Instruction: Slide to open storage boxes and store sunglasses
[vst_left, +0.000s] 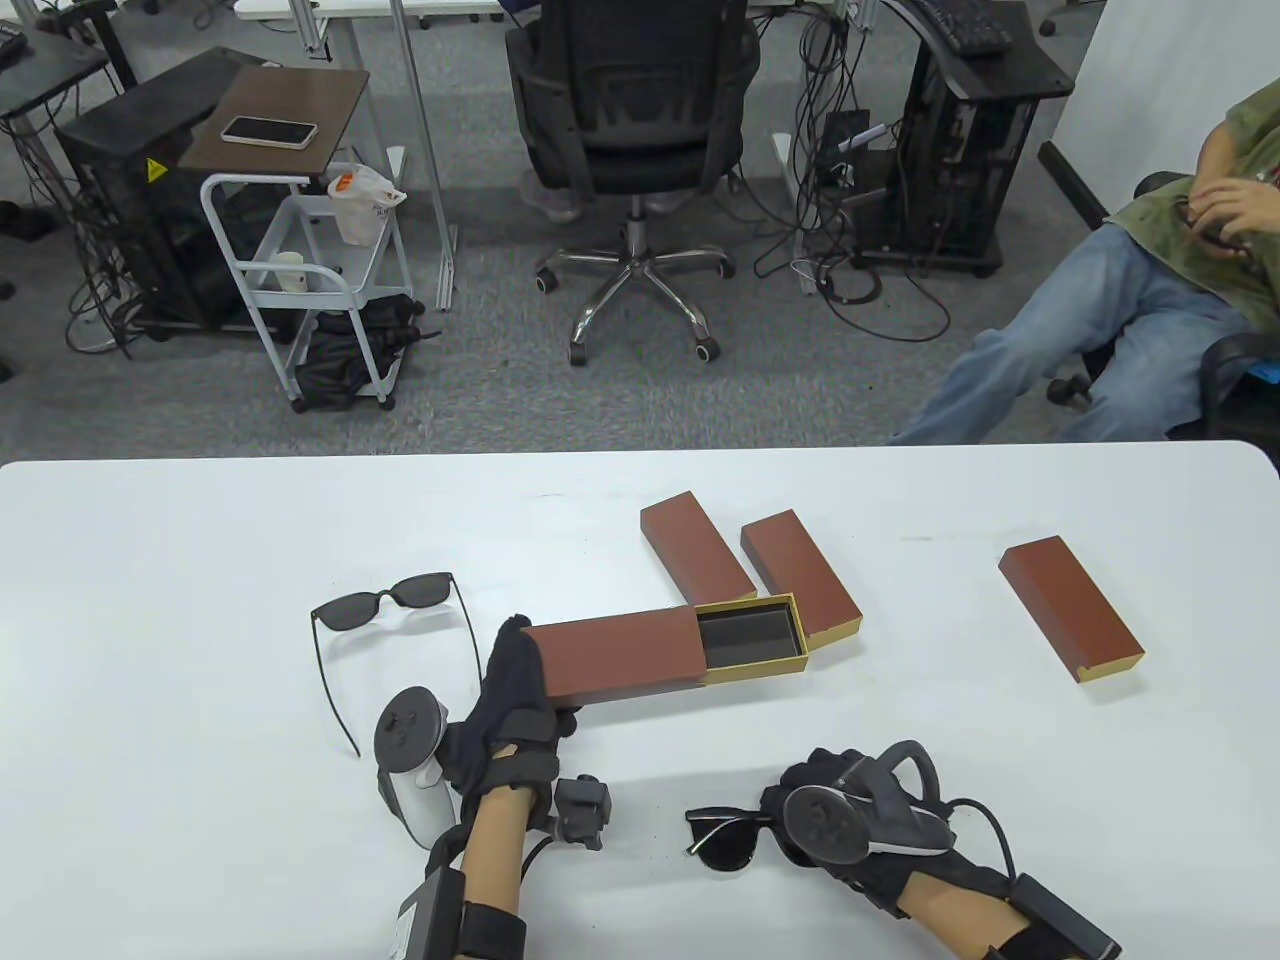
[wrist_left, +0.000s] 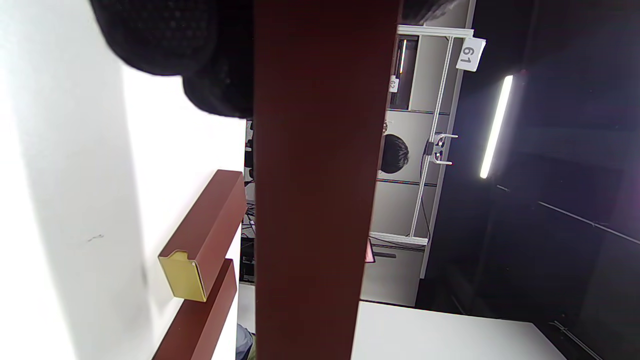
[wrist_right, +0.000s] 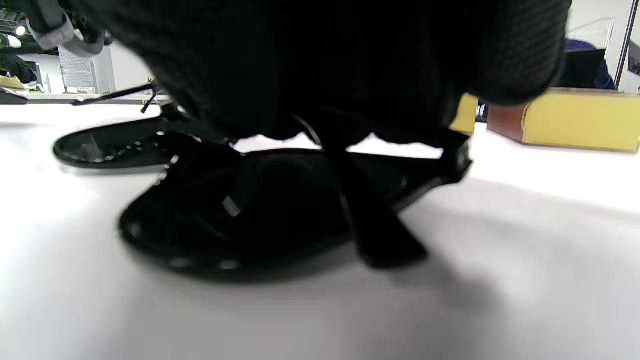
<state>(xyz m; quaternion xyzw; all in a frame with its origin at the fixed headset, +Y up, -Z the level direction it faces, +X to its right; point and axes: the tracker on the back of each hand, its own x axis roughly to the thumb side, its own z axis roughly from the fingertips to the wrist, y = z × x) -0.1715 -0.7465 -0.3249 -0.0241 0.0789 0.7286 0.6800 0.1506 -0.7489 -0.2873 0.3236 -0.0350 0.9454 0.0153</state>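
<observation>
Left hand (vst_left: 515, 700), low and left of centre in the table view, fingers wrapped around the end of a brown box sleeve (vst_left: 618, 658), its gold drawer (vst_left: 752, 640) slid out toward the right. Right hand (vst_left: 830, 810), at the lower edge, fingers curled over folded black sunglasses (vst_left: 725, 838) resting on the white table (vst_left: 200, 850). Second pair of sunglasses (vst_left: 385, 625), arms open, at left. Three closed boxes (vst_left: 1070, 607) beyond, centre and right.

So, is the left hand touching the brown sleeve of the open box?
Touching. Table view: the left hand grips the near end of the brown cardboard sleeve, fingers wrapped over its end.
</observation>
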